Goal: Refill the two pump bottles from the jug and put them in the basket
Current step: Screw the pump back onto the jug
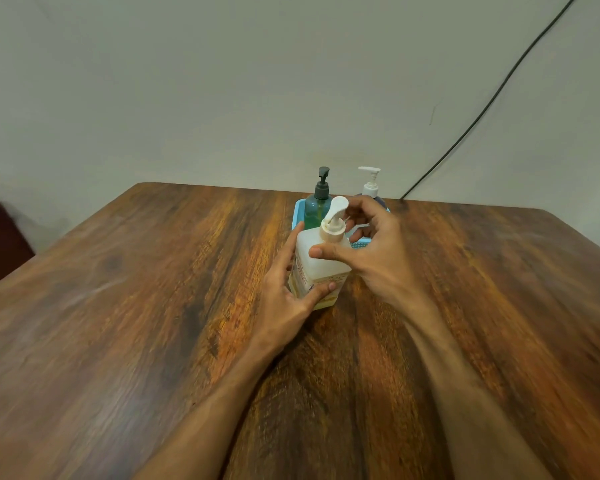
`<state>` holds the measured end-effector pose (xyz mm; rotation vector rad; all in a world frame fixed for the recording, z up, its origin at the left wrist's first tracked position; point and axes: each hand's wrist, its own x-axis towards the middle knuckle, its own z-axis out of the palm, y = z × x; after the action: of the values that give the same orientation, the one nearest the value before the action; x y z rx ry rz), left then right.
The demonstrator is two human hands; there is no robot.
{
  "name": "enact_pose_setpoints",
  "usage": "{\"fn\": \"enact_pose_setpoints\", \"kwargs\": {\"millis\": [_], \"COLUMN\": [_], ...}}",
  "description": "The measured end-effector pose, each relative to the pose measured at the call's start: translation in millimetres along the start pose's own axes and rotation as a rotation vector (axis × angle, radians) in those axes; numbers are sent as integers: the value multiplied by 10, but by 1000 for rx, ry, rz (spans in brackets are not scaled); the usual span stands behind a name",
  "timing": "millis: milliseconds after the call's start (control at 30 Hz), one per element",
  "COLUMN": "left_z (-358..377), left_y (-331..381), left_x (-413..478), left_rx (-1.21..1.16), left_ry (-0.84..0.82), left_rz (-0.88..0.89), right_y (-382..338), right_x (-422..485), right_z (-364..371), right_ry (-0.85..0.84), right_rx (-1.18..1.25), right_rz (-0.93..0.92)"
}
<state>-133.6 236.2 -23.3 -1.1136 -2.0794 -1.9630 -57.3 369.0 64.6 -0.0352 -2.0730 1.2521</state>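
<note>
A white translucent square jug [314,265] with a cream pump top [334,225] stands on the wooden table [153,306]. My left hand [284,289] grips the jug's body from the left, thumb across its lower front. My right hand [378,251] curls round the pump collar, thumb on the jug's shoulder and fingers behind the pump. Just behind the jug sits a light blue basket [298,213]. Inside it stand a green pump bottle [316,206] with a dark pump and a second bottle with a white pump [370,187], its body mostly hidden by my right hand.
The basket is close to the table's far edge, against a pale wall. A black cable [482,112] runs down the wall to the table's back right. A dark red piece of furniture [0,240] stands off the table's left side.
</note>
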Motion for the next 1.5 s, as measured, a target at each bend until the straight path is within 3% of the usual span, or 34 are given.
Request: {"fn": "enact_pose_setpoints", "kwargs": {"millis": [133, 367, 600, 933, 1500], "left_z": [4, 2, 6, 8, 2], "left_y": [-29, -23, -38, -23, 0], "left_x": [4, 1, -2, -2, 2], "left_rx": [18, 22, 25, 18, 18], "left_ry": [1, 5, 8, 11, -5], "left_rz": [5, 5, 4, 5, 13], "right_y": [-2, 29, 18, 46, 41], "right_x": [27, 18, 30, 12, -13], "right_z": [-111, 8, -99, -48, 23], "right_ry": [-49, 51, -78, 31, 33], "right_rx": [41, 84, 57, 160, 27], "right_rz": [6, 8, 27, -7, -24]}}
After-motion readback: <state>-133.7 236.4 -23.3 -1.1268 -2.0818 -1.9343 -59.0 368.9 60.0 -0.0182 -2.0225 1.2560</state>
